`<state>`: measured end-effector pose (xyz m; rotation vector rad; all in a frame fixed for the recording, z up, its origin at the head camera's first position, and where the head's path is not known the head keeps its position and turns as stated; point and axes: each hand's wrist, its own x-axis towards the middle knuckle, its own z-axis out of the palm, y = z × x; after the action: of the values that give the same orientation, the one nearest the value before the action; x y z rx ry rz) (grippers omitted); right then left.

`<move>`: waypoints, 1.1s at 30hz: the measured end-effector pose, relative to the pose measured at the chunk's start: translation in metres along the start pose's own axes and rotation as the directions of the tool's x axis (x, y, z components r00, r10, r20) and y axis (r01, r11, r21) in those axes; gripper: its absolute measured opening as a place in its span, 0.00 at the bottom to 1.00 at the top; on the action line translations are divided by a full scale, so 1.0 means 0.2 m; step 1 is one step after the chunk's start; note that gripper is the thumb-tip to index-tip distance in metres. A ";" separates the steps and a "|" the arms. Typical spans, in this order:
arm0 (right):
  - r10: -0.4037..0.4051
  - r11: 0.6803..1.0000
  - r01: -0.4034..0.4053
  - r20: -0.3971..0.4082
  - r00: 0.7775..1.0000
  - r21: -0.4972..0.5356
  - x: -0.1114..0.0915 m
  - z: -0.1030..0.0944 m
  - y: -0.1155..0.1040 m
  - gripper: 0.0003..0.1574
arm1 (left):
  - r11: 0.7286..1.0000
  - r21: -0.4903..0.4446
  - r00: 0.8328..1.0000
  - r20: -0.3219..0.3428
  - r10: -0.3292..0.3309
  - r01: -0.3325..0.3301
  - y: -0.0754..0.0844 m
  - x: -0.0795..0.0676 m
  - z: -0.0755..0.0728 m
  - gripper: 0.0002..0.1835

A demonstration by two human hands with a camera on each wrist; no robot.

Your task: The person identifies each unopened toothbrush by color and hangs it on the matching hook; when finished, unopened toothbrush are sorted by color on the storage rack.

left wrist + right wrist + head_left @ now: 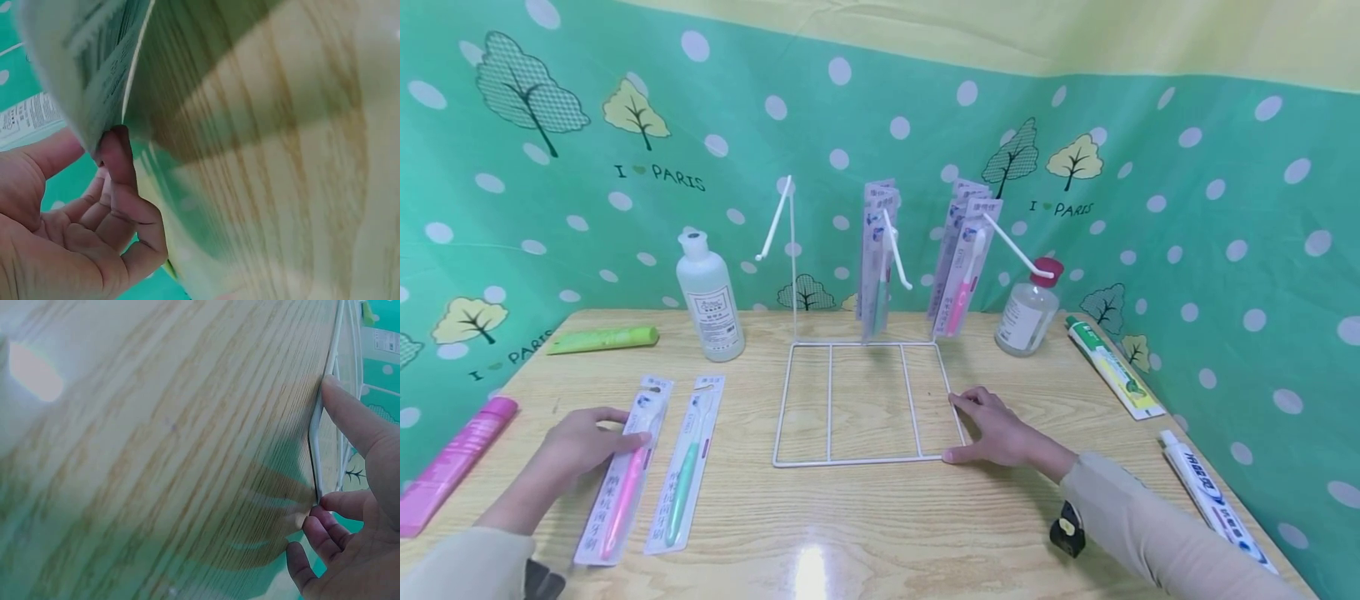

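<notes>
My left hand pinches the edge of a packaged pink toothbrush between thumb and forefinger. In the left wrist view this toothbrush pack tilts up from the table at the edge. A packaged green toothbrush lies just right of it. My right hand holds the front right corner of a white wire display rack, thumb at the front wire and forefinger at the side. Packaged toothbrushes hang from the rack's middle hook and right hook; the left hook is bare.
Behind the left hand stand a clear bottle and a lime green tube, with a pink tube at the left edge. A red-capped bottle and two toothpaste tubes are at the right. A patterned curtain borders the table.
</notes>
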<state>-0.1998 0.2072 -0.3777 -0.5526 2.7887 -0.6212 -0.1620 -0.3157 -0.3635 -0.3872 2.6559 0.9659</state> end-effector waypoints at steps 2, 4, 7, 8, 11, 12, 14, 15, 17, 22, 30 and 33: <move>0.000 1.000 0.000 -0.001 1.000 -0.002 0.00 0.00 0.00 0.59 | 1.000 0.009 1.000 -0.009 0.004 -0.004 0.01 -0.01 -0.01 0.47; -0.002 1.000 0.002 -0.003 1.000 -0.002 0.00 0.00 0.01 0.59 | 1.000 0.017 1.000 -0.016 0.014 -0.014 0.03 -0.02 -0.02 0.45; -0.006 1.000 0.006 -0.006 1.000 -0.001 0.00 0.00 0.01 0.59 | 0.998 0.037 0.998 -0.039 0.042 -0.040 0.06 -0.04 -0.05 0.43; -0.008 1.000 0.008 -0.007 1.000 -0.002 0.00 0.01 0.01 0.59 | 0.998 0.039 0.997 -0.051 0.052 -0.050 0.08 -0.05 -0.06 0.42; -0.013 1.000 0.012 -0.011 1.000 -0.006 0.00 0.01 0.02 0.60 | 0.994 0.048 0.990 -0.100 0.100 -0.096 0.14 -0.09 -0.07 0.41; -0.013 1.000 0.013 -0.013 1.000 -0.006 0.00 0.01 0.02 0.60 | 0.993 0.049 0.986 -0.118 0.117 -0.112 0.17 -0.11 -0.08 0.40; -0.013 1.000 0.013 -0.014 1.000 -0.006 0.00 0.01 0.02 0.60 | 0.988 0.059 0.976 -0.153 0.152 -0.145 0.22 -0.13 -0.08 0.39; -0.012 1.000 0.012 -0.014 1.000 -0.005 0.00 0.01 0.02 0.60 | 0.985 0.062 0.971 -0.170 0.168 -0.160 0.24 -0.15 -0.08 0.38; -0.010 1.000 0.010 -0.013 1.000 -0.003 0.00 0.01 0.02 0.60 | 0.981 0.060 0.965 -0.179 0.194 -0.186 0.30 -0.17 -0.07 0.37; -0.015 1.000 0.015 -0.014 1.000 -0.006 0.00 0.00 0.02 0.59 | 0.965 0.038 0.950 -0.172 0.262 -0.259 0.45 -0.22 -0.01 0.31; -0.014 1.000 0.014 -0.015 1.000 0.006 0.00 0.01 0.02 0.59 | 0.918 0.072 0.903 -0.164 0.397 -0.391 0.68 -0.30 0.13 0.22; -0.013 1.000 0.013 -0.014 1.000 0.007 0.00 0.01 0.02 0.60 | 0.906 0.068 0.891 -0.162 0.424 -0.418 0.74 -0.33 0.17 0.20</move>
<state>-0.2009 0.2098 -0.3812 -0.5674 2.7975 -0.6396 -0.1460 -0.1735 -0.2782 0.1332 2.9818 1.0461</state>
